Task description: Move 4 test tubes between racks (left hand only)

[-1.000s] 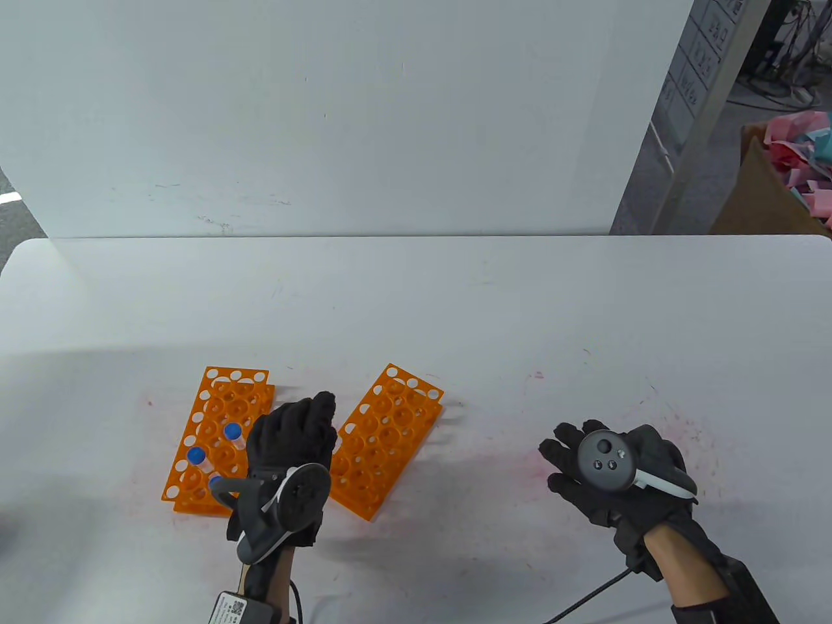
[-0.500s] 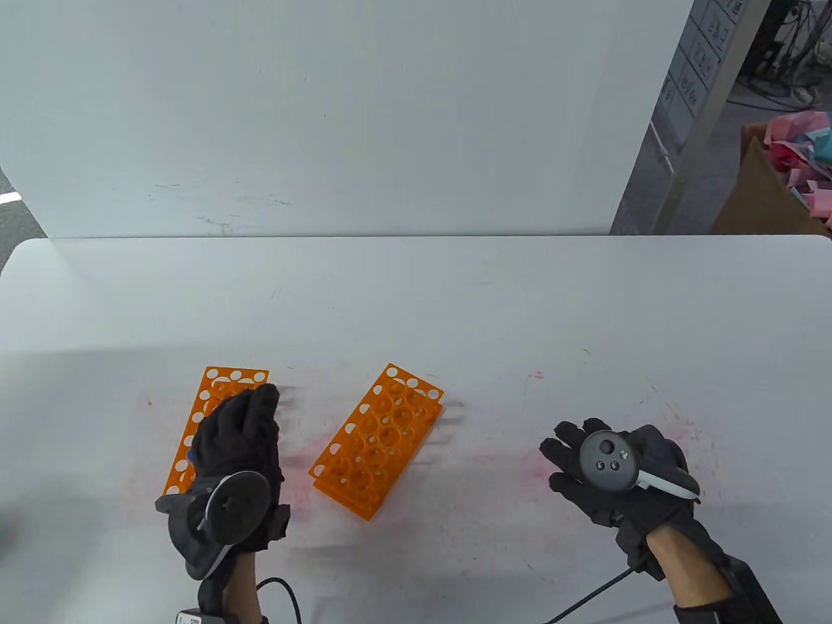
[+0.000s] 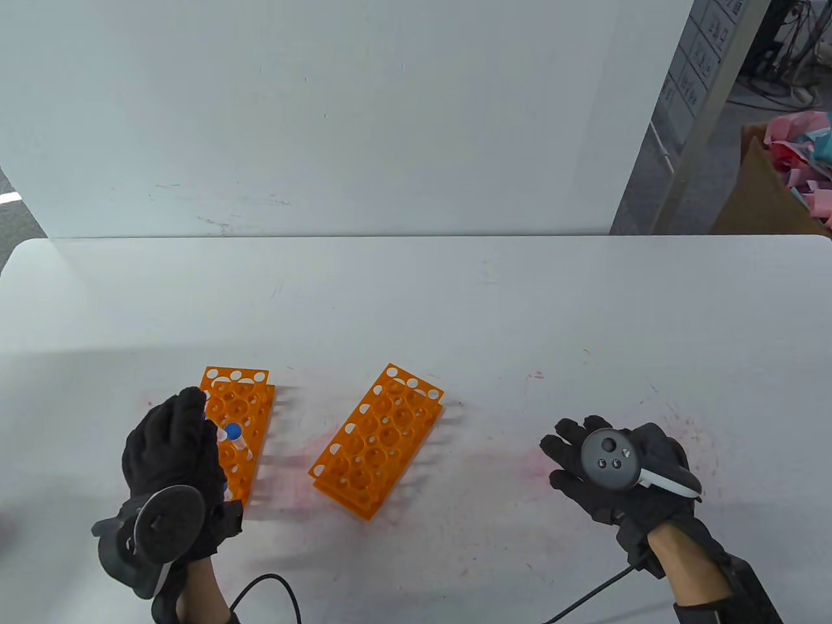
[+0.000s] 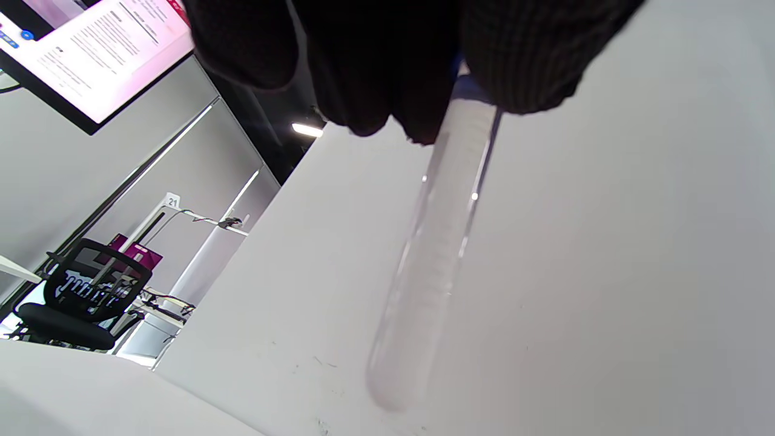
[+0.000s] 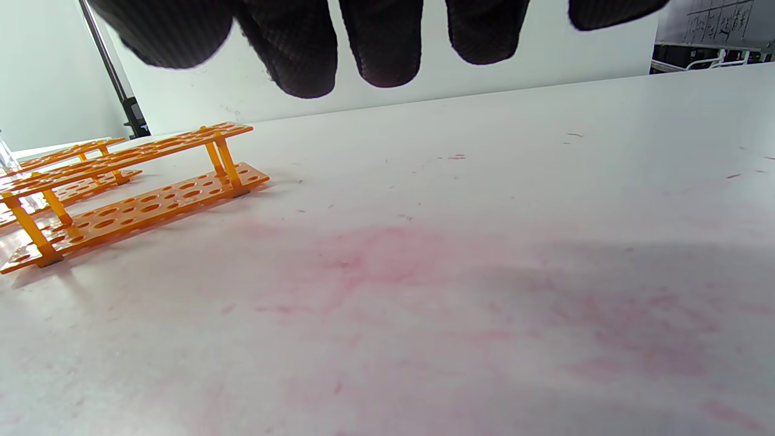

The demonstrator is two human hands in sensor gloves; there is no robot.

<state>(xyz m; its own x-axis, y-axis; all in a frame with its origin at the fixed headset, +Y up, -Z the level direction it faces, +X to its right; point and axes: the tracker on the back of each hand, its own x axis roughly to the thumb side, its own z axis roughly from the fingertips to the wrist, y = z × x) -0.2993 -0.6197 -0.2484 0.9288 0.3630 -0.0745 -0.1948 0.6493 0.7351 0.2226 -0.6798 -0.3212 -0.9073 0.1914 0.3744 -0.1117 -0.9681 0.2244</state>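
My left hand (image 3: 170, 448) sits over the near-left part of the desk (image 3: 455, 312), covering the left side of the left orange rack (image 3: 244, 416). In the left wrist view its fingers (image 4: 533, 66) are clamped on the top of a clear test tube (image 4: 436, 260), which hangs down at a slant with its rounded bottom free above the white surface. I can make out a trace of blue at the tube's top, just under the glove.

In the left rack I see one blue-capped test tube (image 3: 233, 432) standing just beside my left hand, near the rack's middle. Whatever else stands in that rack is hidden under the glove. The right orange rack (image 3: 377, 439) lies angled toward the desk's near edge, well apart from the left hand, and every hole I can see in it holds nothing.

My right hand (image 3: 617, 474) rests near the near-right part of the desk, on the pink-stained patch (image 5: 387, 260), fingers (image 5: 381, 42) spread apart and holding nothing. A black cable (image 3: 585, 598) trails from that wrist toward the near edge.
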